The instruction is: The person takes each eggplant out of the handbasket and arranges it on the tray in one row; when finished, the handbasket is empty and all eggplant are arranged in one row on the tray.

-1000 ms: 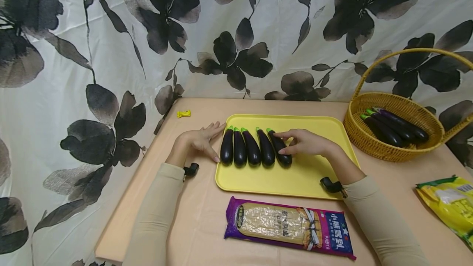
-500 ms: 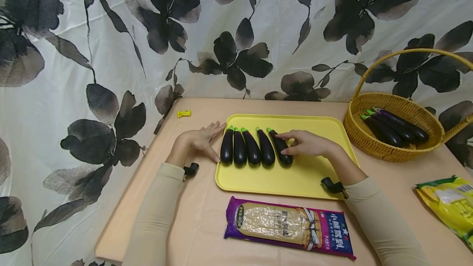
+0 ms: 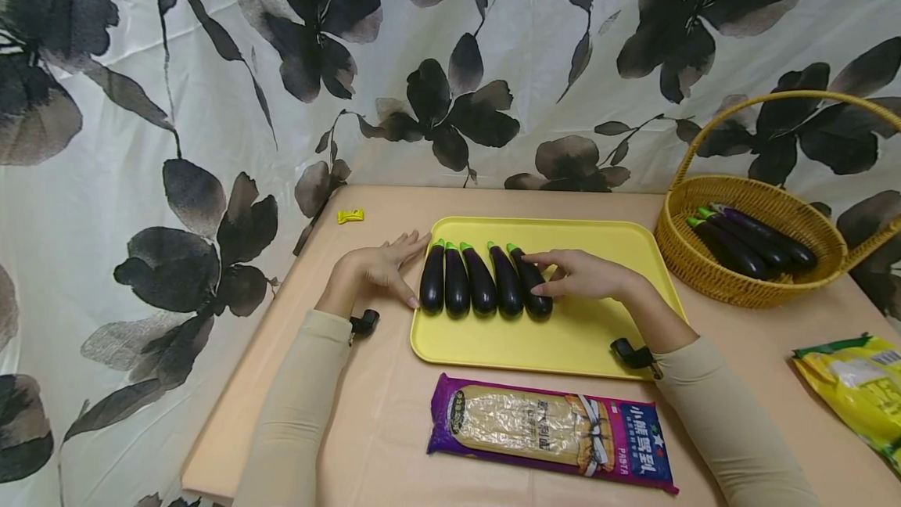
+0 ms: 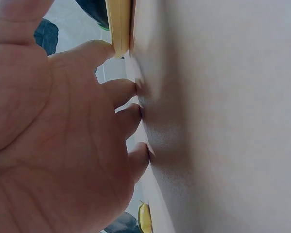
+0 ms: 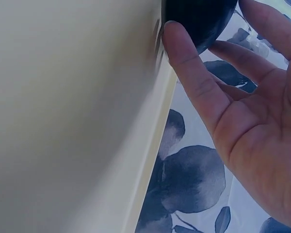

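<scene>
Several dark purple eggplants (image 3: 482, 284) with green caps lie side by side on a yellow tray (image 3: 479, 346). My right hand (image 3: 587, 272) holds the rightmost eggplant (image 3: 538, 303), its thumb and fingers resting along the right part and top. In the right wrist view this eggplant (image 5: 199, 19) sits among the fingers, just above the tray. At the tray's left edge, my left hand (image 3: 373, 268) is spread, its thumb near the leftmost eggplant (image 3: 432, 288). The left wrist view shows the left hand (image 4: 72, 121) with fingertips on the table and a digit against the tray rim.
A wicker basket (image 3: 753, 296) holding several eggplants (image 3: 746, 241) stands right of the tray. In front of the tray lies a pasta packet (image 3: 549, 436). A yellow bag (image 3: 855, 390) is at far right, and a small yellow wrapped piece (image 3: 349, 217) at back left.
The rightmost eggplant and my right hand shift slightly right, then back left, so the eggplant's lower end is now closer to its neighbour. My left hand stays in place.
</scene>
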A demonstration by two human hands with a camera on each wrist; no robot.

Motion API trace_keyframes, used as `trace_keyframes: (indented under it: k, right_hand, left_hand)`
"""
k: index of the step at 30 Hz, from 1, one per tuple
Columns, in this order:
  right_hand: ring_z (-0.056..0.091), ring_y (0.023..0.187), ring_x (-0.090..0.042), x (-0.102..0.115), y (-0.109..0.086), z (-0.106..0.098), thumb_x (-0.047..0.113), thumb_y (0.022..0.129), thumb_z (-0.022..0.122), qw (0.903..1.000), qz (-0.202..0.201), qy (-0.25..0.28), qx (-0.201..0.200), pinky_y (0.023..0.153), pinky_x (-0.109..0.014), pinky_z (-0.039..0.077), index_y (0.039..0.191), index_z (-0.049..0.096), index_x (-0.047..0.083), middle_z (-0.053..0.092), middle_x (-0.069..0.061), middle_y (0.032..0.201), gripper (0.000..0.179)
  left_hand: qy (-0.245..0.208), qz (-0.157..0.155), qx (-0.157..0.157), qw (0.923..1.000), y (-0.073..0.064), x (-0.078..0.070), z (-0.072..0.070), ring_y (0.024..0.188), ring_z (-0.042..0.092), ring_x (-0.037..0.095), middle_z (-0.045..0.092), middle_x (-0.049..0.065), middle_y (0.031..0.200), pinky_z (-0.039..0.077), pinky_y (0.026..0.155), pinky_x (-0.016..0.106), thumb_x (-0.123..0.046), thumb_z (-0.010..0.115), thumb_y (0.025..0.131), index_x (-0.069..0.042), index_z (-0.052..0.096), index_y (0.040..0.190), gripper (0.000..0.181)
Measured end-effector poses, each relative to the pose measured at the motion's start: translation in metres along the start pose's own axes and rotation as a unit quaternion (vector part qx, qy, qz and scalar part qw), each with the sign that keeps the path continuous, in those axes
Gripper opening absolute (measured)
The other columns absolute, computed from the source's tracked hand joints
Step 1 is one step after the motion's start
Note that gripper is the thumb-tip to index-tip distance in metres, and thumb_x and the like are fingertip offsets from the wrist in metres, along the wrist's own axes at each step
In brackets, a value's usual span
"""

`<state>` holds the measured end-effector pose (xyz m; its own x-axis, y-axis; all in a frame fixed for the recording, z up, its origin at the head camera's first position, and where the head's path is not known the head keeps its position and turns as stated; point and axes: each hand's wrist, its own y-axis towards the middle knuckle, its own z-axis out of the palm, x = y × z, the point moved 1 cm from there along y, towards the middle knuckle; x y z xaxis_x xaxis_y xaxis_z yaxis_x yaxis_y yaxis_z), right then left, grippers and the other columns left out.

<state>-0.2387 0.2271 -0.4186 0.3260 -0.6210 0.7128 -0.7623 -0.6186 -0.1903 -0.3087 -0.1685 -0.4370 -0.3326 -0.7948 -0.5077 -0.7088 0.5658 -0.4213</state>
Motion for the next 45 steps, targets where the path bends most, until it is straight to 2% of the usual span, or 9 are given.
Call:
trace_keyframes:
  k: [5,10,14,17,20,25,32,37,45]
  right_hand:
    - [0.071,0.1,-0.022,-0.001,-0.007,-0.005,0.038,0.098,0.073,0.9996,0.009,-0.015,-0.024,0.086,-0.036,0.056,0.161,0.04,0.011,0.052,-0.023,0.152,0.076]
    - [0.067,0.117,-0.03,-0.004,-0.016,-0.018,0.035,0.099,0.072,0.9954,-0.014,-0.035,-0.088,0.092,-0.045,0.057,0.159,0.043,0.011,0.048,-0.024,0.156,0.071]
    - [0.066,0.12,-0.036,-0.005,-0.026,-0.033,0.033,0.101,0.07,0.9859,-0.028,-0.056,-0.155,0.097,-0.056,0.057,0.159,0.045,0.012,0.049,-0.023,0.155,0.066]
    - [0.062,0.125,-0.04,-0.006,-0.035,-0.044,0.034,0.102,0.068,0.9757,-0.021,-0.078,-0.204,0.101,-0.062,0.053,0.158,0.046,0.013,0.05,-0.02,0.155,0.064]
    - [0.057,0.13,-0.047,-0.009,-0.045,-0.054,0.03,0.104,0.066,0.9662,-0.016,-0.089,-0.242,0.104,-0.067,0.048,0.157,0.047,0.01,0.05,-0.023,0.155,0.06]
    - [0.053,0.131,-0.049,-0.013,-0.065,-0.068,0.029,0.105,0.065,0.9541,-0.002,-0.079,-0.289,0.103,-0.069,0.048,0.155,0.05,0.01,0.049,-0.023,0.152,0.056]
    - [0.051,0.127,-0.046,-0.025,-0.089,-0.084,0.034,0.106,0.062,0.9379,0.031,-0.09,-0.333,0.099,-0.07,0.046,0.157,0.048,0.015,0.051,-0.024,0.146,0.057]
    - [0.05,0.124,-0.047,-0.033,-0.1,-0.092,0.037,0.105,0.061,0.93,0.063,-0.105,-0.346,0.098,-0.07,0.043,0.157,0.048,0.014,0.051,-0.026,0.142,0.059]
    - [0.045,0.129,-0.052,-0.044,-0.117,-0.102,0.038,0.106,0.059,0.9192,0.107,-0.103,-0.365,0.099,-0.073,0.041,0.16,0.042,0.011,0.042,-0.03,0.154,0.062]
  left_hand:
    - [0.0,0.001,0.0,1.0,0.001,0.001,0.001,0.161,-0.019,0.031,-0.016,0.009,0.175,-0.009,0.13,0.059,-0.055,0.097,0.063,-0.03,-0.002,0.169,0.147]
    - [0.0,0.0,0.001,1.0,0.001,0.002,0.001,0.161,-0.019,0.029,-0.016,0.008,0.175,-0.009,0.13,0.058,-0.057,0.097,0.061,-0.03,-0.002,0.169,0.148]
    - [0.001,-0.004,0.001,1.0,0.001,0.003,0.001,0.161,-0.019,0.029,-0.016,0.007,0.175,-0.009,0.13,0.058,-0.057,0.097,0.061,-0.03,-0.002,0.169,0.148]
    - [0.002,-0.005,0.003,1.0,0.0,0.001,0.001,0.161,-0.02,0.029,-0.016,0.007,0.175,-0.009,0.13,0.058,-0.057,0.097,0.062,-0.03,-0.002,0.169,0.148]
    - [0.003,-0.003,0.004,1.0,0.0,0.001,0.001,0.161,-0.02,0.028,-0.016,0.007,0.175,-0.01,0.13,0.057,-0.057,0.096,0.062,-0.03,-0.002,0.169,0.147]
    - [0.004,-0.003,0.003,1.0,0.0,0.001,0.001,0.161,-0.019,0.028,-0.016,0.007,0.175,-0.009,0.13,0.057,-0.057,0.096,0.063,-0.031,-0.002,0.169,0.147]
    - [0.0,0.002,0.001,1.0,0.0,0.002,0.001,0.161,-0.02,0.029,-0.016,0.008,0.175,-0.01,0.13,0.058,-0.054,0.097,0.064,-0.03,-0.001,0.169,0.146]
    - [-0.005,-0.004,0.004,1.0,0.0,0.002,0.001,0.161,-0.02,0.028,-0.016,0.006,0.175,-0.01,0.13,0.057,-0.056,0.097,0.062,-0.031,-0.002,0.169,0.148]
    - [-0.002,-0.008,-0.002,1.0,-0.001,0.001,0.001,0.162,-0.019,0.025,-0.016,0.004,0.176,-0.009,0.13,0.055,-0.06,0.097,0.059,-0.032,-0.002,0.169,0.15]
